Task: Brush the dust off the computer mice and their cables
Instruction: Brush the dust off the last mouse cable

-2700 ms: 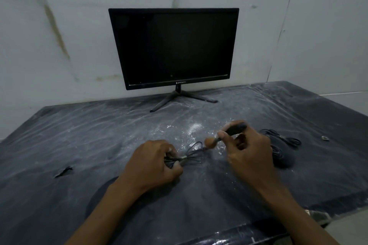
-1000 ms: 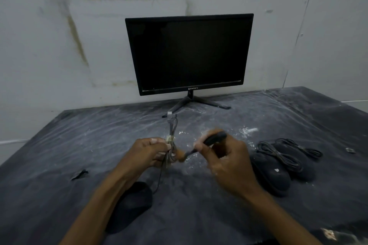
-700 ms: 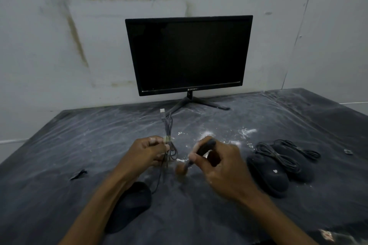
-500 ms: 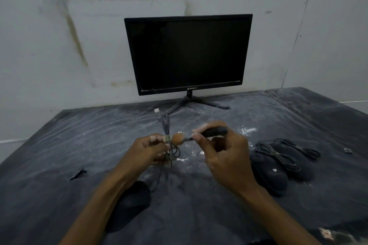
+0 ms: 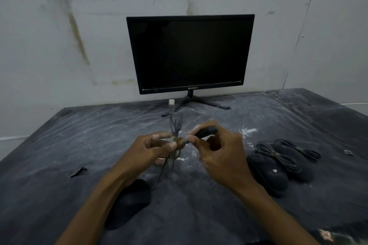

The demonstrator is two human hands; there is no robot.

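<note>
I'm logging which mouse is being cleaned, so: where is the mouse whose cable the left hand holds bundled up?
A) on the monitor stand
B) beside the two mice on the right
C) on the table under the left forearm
C: the cable runs down from the left hand to the mouse lying under that forearm.

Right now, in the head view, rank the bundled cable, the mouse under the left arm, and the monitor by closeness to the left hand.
1. Bundled cable: pinched in the left hand.
2. Mouse: on the table, below the left forearm.
3. Monitor: at the back, by the wall.
</note>
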